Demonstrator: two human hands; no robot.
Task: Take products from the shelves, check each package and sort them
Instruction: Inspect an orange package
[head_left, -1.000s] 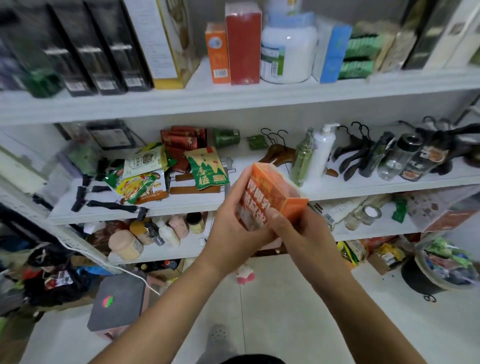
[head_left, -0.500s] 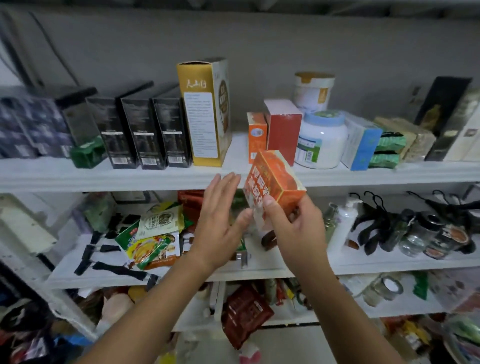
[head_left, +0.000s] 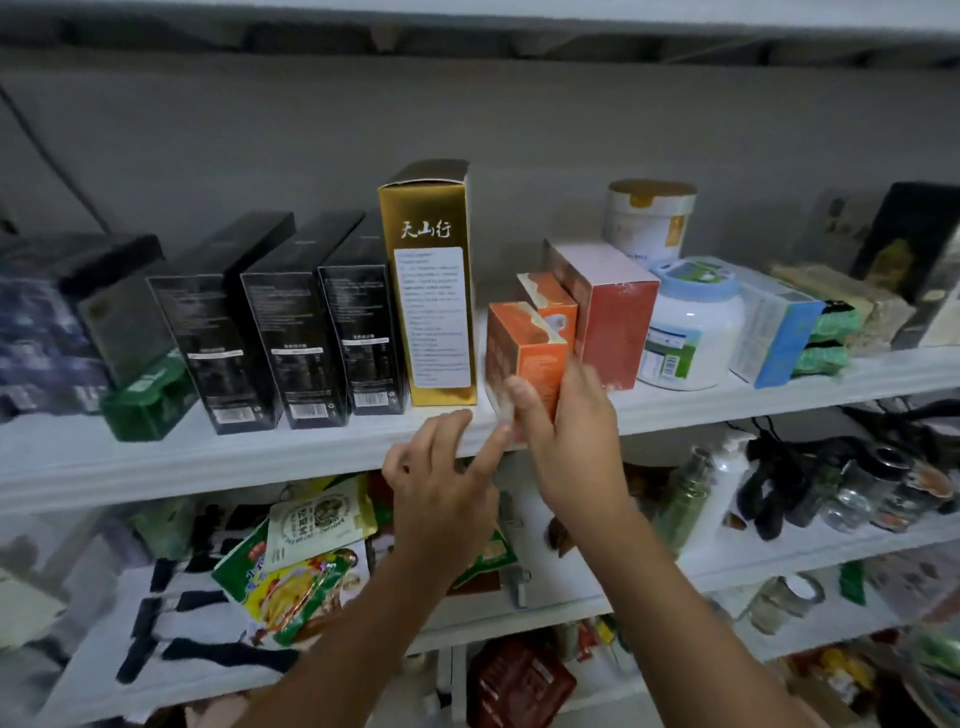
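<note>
On the upper shelf (head_left: 249, 462), the one slot lies between the tall gold box (head_left: 434, 312) and the red box (head_left: 613, 317). An orange box (head_left: 524, 353), gripped by the right hand (head_left: 566, 447), stands at its mouth, and a second orange box (head_left: 553, 306) blocks the back. Left of the gold box, black boxes (head_left: 296, 322) stand close-packed, leaving no gap for fingers. A bare strip runs along the shelf's front edge. Open air stands above the low orange boxes. The left hand (head_left: 441, 493) sits before the shelf lip.
</note>
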